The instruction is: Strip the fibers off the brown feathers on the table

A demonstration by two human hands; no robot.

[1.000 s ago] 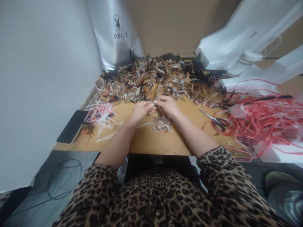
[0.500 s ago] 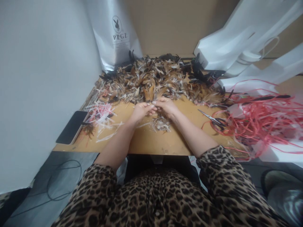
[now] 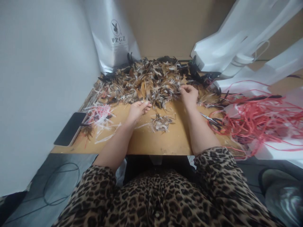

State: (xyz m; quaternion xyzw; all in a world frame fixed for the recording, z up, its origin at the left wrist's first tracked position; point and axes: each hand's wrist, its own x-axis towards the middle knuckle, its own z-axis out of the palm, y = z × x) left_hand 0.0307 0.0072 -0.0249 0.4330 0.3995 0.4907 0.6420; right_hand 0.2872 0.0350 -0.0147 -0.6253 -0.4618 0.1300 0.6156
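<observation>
A wide heap of brown, black and white feathers (image 3: 163,74) spreads across the back of the wooden table. At its front edge my left hand (image 3: 138,111) is closed in a pinch, with tan feathers (image 3: 144,90) standing up from the fingertips. Apart from it, my right hand (image 3: 190,95) reaches to the right part of the heap, thumb and forefinger pinched together against the feathers. What lies between those fingertips is too small to make out. Between my forearms sits a small tuft of pale feather scraps (image 3: 161,123).
Scissors (image 3: 209,118) lie beside my right forearm, near a tangle of red plastic ribbon (image 3: 265,116). At the left are a phone (image 3: 70,129) and pink-white strips (image 3: 101,113). A silver bag (image 3: 115,41) and white bags (image 3: 220,47) stand behind the table (image 3: 156,145).
My hands were together at the heap's front edge. The right hand has moved away, right and back to the feathers, while the left stays near its place. The view has shifted slightly.
</observation>
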